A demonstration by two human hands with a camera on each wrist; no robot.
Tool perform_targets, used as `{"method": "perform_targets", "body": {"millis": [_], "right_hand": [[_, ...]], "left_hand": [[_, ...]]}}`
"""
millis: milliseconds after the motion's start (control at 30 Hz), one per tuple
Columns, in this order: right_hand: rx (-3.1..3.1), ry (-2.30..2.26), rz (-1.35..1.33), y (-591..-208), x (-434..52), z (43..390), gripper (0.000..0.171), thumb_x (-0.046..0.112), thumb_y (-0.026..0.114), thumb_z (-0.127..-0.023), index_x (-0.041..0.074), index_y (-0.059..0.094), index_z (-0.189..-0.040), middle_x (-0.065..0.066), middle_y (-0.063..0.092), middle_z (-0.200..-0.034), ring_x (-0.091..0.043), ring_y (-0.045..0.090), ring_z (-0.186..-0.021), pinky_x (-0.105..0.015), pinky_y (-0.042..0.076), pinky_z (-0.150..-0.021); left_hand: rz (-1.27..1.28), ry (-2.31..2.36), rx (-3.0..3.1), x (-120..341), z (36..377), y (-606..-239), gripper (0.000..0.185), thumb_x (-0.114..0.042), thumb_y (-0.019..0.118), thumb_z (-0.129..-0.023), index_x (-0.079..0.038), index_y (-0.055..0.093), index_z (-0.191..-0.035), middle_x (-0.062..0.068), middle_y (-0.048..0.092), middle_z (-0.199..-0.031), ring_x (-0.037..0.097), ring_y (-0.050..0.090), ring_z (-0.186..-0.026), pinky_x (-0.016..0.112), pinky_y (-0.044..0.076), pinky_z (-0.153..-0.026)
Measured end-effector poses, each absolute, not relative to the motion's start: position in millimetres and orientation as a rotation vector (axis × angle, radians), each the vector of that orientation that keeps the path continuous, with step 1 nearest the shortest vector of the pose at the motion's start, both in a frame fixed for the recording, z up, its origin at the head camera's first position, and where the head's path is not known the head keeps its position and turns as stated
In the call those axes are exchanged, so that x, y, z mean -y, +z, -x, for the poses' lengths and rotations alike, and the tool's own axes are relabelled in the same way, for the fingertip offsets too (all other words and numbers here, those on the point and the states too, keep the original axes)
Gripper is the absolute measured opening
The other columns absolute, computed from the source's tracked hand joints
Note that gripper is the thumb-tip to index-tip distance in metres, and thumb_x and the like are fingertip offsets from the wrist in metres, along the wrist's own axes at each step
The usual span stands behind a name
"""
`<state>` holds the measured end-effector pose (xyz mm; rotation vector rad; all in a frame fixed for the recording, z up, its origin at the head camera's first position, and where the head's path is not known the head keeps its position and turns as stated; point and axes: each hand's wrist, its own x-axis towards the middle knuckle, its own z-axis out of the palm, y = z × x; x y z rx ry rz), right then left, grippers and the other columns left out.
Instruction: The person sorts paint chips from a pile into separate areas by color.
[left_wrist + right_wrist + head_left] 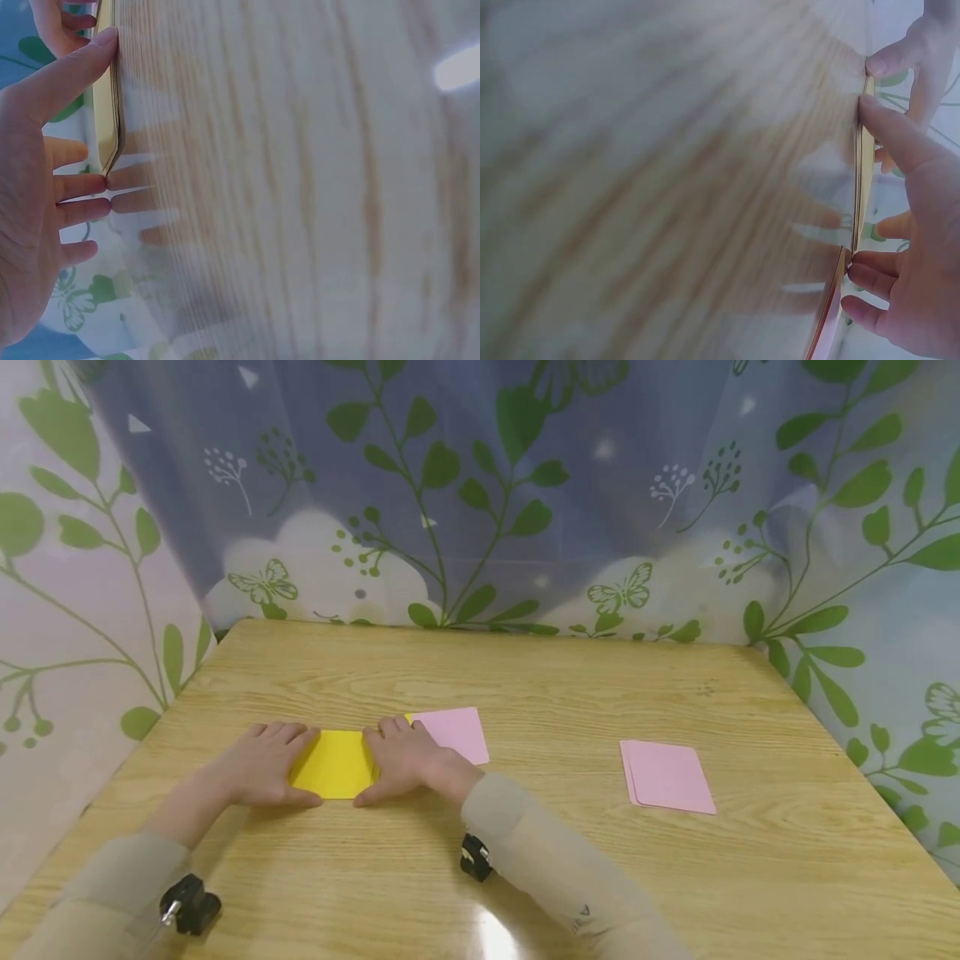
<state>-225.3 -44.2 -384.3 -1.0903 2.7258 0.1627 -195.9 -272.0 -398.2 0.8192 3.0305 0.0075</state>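
Observation:
A stack of square yellow cards (334, 765) lies flat on the wooden table, left of the middle; its layered edge shows in the left wrist view. My left hand (273, 766) holds the stack's left side, thumb at the near edge and fingers toward the far corner. From the other side my right hand (401, 760) grips it the same way, its thumb (889, 124) on the near edge. Just beyond the right hand lies a pink card (457, 735), partly covered by that hand, with a bit of yellow at its left corner.
Two overlapping pink cards (670, 777) lie farther right on the table (555, 693). A patterned curtain with leaves (480, 510) hangs behind the table's far edge and along both sides. Each sleeve carries a small black device (476, 857) at the wrist.

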Motion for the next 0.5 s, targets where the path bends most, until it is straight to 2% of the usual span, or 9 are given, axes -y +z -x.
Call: {"method": "perform_targets", "body": {"millis": [500], "right_hand": [[-2.693,0.056,1.15,-388.5,48.4,225.3,0.092,0.065,0.058,-0.077,0.014,0.027,-0.146,-0.008,0.03,-0.143,-0.022,0.029,-0.129,-0.034,0.028,-0.105]], "left_hand": [[-0.843,0.012,-3.046,268.5,193.8,-396.7,0.094,-0.063,0.064,-0.072,0.007,0.042,-0.131,0.024,0.049,-0.124,0.041,0.044,-0.115,0.058,0.03,-0.095]]}}
